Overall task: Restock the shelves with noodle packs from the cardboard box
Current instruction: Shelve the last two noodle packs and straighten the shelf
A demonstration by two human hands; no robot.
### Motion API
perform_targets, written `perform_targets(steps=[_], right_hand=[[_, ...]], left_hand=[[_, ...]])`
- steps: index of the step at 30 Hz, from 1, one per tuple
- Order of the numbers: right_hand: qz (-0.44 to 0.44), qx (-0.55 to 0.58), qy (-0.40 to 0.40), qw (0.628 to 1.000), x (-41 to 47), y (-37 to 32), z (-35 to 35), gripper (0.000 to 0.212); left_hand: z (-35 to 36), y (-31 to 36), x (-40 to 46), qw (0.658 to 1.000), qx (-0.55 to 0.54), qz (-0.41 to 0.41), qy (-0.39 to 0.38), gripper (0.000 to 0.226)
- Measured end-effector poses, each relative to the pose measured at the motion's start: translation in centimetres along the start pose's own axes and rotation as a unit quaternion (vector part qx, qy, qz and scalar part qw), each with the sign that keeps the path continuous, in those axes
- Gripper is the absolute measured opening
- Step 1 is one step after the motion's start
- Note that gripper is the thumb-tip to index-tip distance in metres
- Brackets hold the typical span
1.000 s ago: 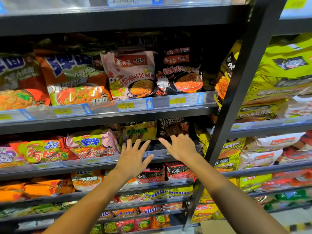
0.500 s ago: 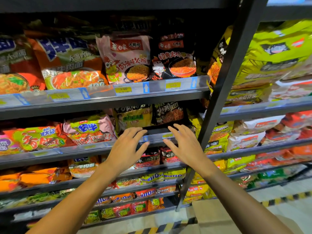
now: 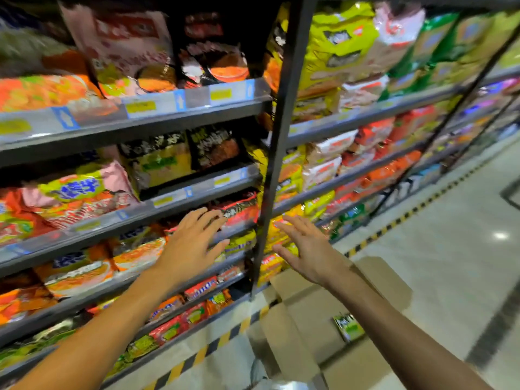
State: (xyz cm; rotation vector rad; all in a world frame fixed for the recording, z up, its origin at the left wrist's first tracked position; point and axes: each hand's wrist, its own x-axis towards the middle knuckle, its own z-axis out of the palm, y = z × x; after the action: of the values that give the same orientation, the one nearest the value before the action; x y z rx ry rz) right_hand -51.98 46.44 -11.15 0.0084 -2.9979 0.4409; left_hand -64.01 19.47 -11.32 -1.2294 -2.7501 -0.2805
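The cardboard box (image 3: 306,313) stands open on the floor at the lower middle, below my right forearm, with a green and black noodle pack (image 3: 348,327) lying inside it. My left hand (image 3: 194,243) is open with spread fingers in front of the lower shelves, level with red and black noodle packs (image 3: 239,209). My right hand (image 3: 308,249) is open too, just right of the black upright post (image 3: 281,130), above the box. Neither hand holds anything. A yellow and black pack (image 3: 161,164) and a dark pack (image 3: 215,147) stand on the shelf above.
Metal shelves (image 3: 157,209) full of coloured noodle bags run left and right of the post. A yellow and black striped line (image 3: 394,220) marks the floor along the shelf foot. Pale tiled floor (image 3: 450,263) opens to the right. The picture is blurred by motion.
Both hands have dropped from the middle shelf edge to the lower shelves. The view has swung down and right, so the cardboard box has come into sight.
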Motion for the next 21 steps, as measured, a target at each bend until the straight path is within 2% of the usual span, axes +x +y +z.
perform_targets(steps=[7,10,13,16,21], right_hand=[[0.107,-0.024,-0.042,0.993,-10.9,5.4,-0.5,0.068],[0.139,-0.036,-0.028,0.989,-15.2,7.3,-2.0,0.070],[0.180,-0.026,-0.029,0.983,-19.6,9.8,-3.5,0.066],[0.221,-0.015,-0.048,0.974,-24.6,13.3,-5.0,0.072],[0.258,-0.023,-0.045,0.965,-34.1,20.8,-8.6,0.086]], left_hand=[[3.2,6.5,0.8,0.995,-0.034,0.075,-0.061,0.064],[4.3,10.8,1.0,0.991,-0.032,0.101,-0.078,0.067],[5.1,15.6,1.2,0.988,-0.030,0.120,-0.090,0.062],[6.5,21.1,1.8,0.984,-0.032,0.148,-0.090,0.058],[10.0,32.6,2.7,0.977,-0.042,0.165,-0.131,0.070]])
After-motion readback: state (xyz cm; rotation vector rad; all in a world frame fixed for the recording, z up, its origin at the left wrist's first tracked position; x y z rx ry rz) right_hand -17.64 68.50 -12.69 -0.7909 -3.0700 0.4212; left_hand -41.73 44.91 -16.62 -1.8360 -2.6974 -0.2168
